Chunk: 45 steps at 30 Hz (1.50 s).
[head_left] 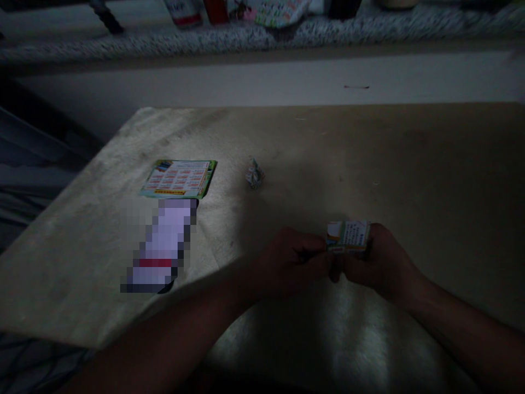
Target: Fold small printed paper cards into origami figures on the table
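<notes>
A small folded piece of printed paper (348,235) is held above the table, white with green and orange print and dark lines of text. My left hand (293,254) pinches its left edge between closed fingers. From the right, my right hand (381,257) grips the same paper, its thumb along the near side. The fingers beneath the paper are hidden, and the light is dim. Farther off, left of both hands, a small folded or crumpled bit of printed paper (255,175) rests on the table.
Printed leaflets (178,179) lie flat at the table's left, with a phone (166,238), its screen pixelated, just nearer. The pale table (410,164) meets a white wall at the back. Above runs a speckled stone ledge (229,38) bearing a red container (215,11) and other items.
</notes>
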Available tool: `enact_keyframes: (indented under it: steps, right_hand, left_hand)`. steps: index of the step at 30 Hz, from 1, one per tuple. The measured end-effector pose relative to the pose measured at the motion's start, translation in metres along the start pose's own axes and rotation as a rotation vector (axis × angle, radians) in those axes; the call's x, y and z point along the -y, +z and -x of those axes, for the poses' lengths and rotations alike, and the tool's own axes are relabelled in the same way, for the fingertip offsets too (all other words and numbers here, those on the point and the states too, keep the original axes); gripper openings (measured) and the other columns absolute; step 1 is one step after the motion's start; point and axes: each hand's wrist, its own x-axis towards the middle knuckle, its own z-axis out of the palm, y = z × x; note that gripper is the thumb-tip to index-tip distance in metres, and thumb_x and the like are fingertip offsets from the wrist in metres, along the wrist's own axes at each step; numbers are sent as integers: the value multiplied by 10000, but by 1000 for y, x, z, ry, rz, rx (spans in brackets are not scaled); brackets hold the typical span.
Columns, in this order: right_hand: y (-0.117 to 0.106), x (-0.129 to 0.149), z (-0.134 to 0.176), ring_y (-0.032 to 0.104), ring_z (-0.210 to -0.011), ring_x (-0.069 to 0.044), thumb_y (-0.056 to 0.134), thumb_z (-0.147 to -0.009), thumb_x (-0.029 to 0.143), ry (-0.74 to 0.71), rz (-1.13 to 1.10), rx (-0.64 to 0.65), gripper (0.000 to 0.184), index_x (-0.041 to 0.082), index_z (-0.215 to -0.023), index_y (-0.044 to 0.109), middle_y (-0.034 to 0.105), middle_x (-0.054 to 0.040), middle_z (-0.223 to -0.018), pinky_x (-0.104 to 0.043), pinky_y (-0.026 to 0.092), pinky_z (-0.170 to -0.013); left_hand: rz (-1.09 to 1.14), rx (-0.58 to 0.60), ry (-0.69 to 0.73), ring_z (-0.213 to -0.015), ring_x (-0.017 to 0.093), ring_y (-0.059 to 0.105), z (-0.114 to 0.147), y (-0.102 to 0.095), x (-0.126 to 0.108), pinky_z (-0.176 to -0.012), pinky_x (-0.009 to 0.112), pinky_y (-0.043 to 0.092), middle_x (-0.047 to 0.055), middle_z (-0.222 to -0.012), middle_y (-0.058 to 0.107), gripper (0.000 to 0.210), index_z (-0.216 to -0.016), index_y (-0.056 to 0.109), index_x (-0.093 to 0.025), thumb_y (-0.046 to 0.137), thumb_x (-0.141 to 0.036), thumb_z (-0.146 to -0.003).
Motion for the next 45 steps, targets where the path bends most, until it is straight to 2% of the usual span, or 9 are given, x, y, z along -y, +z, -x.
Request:
enact_keyframes:
  steps: [4, 10, 17, 25, 30, 38, 45]
  right_hand:
    - [-1, 2, 0, 551, -509, -113, 629, -648, 115, 5, 19, 7, 116, 211, -587, 648, 611, 24, -557, -205, 416, -449]
    - [-5, 3, -2, 578, -486, -104, 672, -652, 136, 33, -116, 21, 101, 205, -579, 681, 658, 15, -560, -185, 454, -447]
    - [-17, -2, 0, 649, -526, -115, 737, -723, 132, 39, -186, 18, 87, 200, -671, 720, 716, -4, -616, -187, 552, -510]
    - [-17, -5, 0, 645, -509, -112, 754, -747, 153, 23, -173, 14, 85, 186, -679, 717, 717, -8, -609, -192, 543, -491]
    - [-19, -6, 1, 648, -520, -121, 736, -753, 137, 34, -174, 12, 88, 186, -684, 716, 724, -14, -621, -212, 538, -508]
    - [-36, -6, 0, 644, -550, -148, 711, -778, 199, -69, -238, -37, 121, 184, -659, 692, 697, -25, -594, -254, 506, -558]
    - [-20, -4, 0, 640, -587, -142, 767, -791, 245, -5, -204, 46, 151, 194, -692, 666, 707, -21, -663, -248, 504, -558]
  left_hand:
    - [11, -3, 24, -520, 59, 403, 0, -1, 2, -503, 179, 319, -32, -586, 507, 305, -739, 682, -111, 578, -306, -949]
    - [13, -41, 53, -555, 79, 486, -1, -4, -3, -526, 187, 368, 10, -656, 621, 361, -683, 657, -125, 584, -357, -950]
    - [-4, -114, 34, -481, 61, 352, 0, -7, -1, -451, 193, 281, -43, -544, 438, 349, -650, 592, -127, 600, -341, -927]
    - [-9, -105, 68, -482, 56, 336, 0, -8, -2, -453, 195, 281, -52, -554, 422, 311, -673, 594, -129, 585, -302, -931]
    - [-12, -106, 44, -485, 63, 342, 0, -8, -3, -461, 202, 308, -47, -552, 427, 344, -643, 571, -145, 588, -344, -922]
    - [-62, -191, -17, -478, 65, 355, 3, -12, 1, -447, 195, 263, -41, -523, 430, 402, -610, 560, -143, 583, -399, -919]
    - [1, -161, 10, -486, 58, 361, 2, -8, 0, -453, 186, 277, -41, -547, 446, 363, -646, 578, -129, 596, -354, -930]
